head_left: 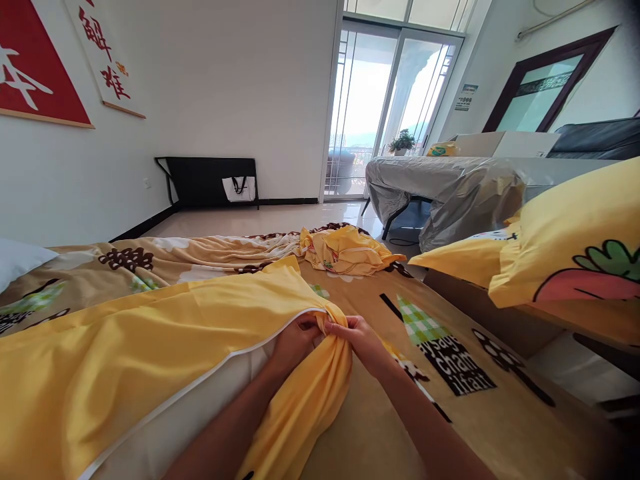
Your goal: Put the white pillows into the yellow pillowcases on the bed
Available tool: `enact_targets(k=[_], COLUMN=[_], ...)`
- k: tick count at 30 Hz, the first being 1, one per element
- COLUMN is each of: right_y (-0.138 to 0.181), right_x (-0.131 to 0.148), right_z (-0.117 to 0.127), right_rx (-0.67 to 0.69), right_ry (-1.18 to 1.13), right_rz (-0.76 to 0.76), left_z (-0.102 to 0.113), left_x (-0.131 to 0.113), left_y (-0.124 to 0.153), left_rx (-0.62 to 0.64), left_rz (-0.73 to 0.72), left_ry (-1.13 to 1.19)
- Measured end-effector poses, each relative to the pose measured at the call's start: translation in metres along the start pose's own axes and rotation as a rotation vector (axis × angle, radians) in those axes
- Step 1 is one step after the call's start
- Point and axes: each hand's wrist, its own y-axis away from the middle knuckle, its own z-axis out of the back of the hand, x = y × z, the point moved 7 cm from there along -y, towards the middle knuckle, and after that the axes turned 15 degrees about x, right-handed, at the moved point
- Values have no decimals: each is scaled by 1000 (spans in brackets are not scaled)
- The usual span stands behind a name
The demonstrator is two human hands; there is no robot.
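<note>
A yellow pillowcase [165, 327] lies across the bed, its white-edged opening gaping toward me. Inside it shows a white pillow [200, 400]. My left hand [300, 340] reaches into the opening near the right end, its fingers bent against the gathered cloth and partly hidden. On the outside of that same bunched edge, my right hand [357, 337] pinches the pillowcase between thumb and fingers. The two hands almost meet at the zip edge. A twisted fold of yellow fabric hangs down between my forearms.
Beneath is a brown patterned blanket [380, 427]. A crumpled yellow cloth [345, 250] lies at its far edge. Yellow pillows [565, 233] with a carrot print rest at right. Behind stand a plastic-covered table [440, 177] and a folded black frame [200, 180] against the wall.
</note>
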Motion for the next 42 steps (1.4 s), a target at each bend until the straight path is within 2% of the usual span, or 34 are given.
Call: enact_targets(k=[7, 11, 15, 17, 21, 24, 28, 33, 37, 42], right_y=[-1, 3, 5, 4, 2, 2, 2, 2, 1, 0], right_x=[1, 7, 10, 9, 7, 6, 7, 4, 2, 4], right_z=[4, 5, 6, 8, 11, 9, -4, -11, 5, 38], right_rx=[-5, -18, -25, -7, 62, 73, 87, 142, 142, -38], right_ry=[7, 91, 132, 167, 267, 319, 290, 250, 276, 350], right_rz=[3, 11, -8, -32, -78, -94, -75, -70, -91, -69], left_z=[-14, -19, -25, -25, -27, -24, -17, -15, -19, -19], left_x=[-13, -28, -28, -28, -27, -19, -14, -18, -21, -33], left_y=[2, 10, 14, 16, 13, 7, 5, 7, 6, 10], left_rx=[136, 155, 219, 210, 161, 114, 80, 146, 212, 225], left_rz=[-82, -188, -100, -81, -170, -185, -160, -126, -137, -111], left_ry=[-111, -472, -756, -819, -892, -903, -849, -736, -628, -441])
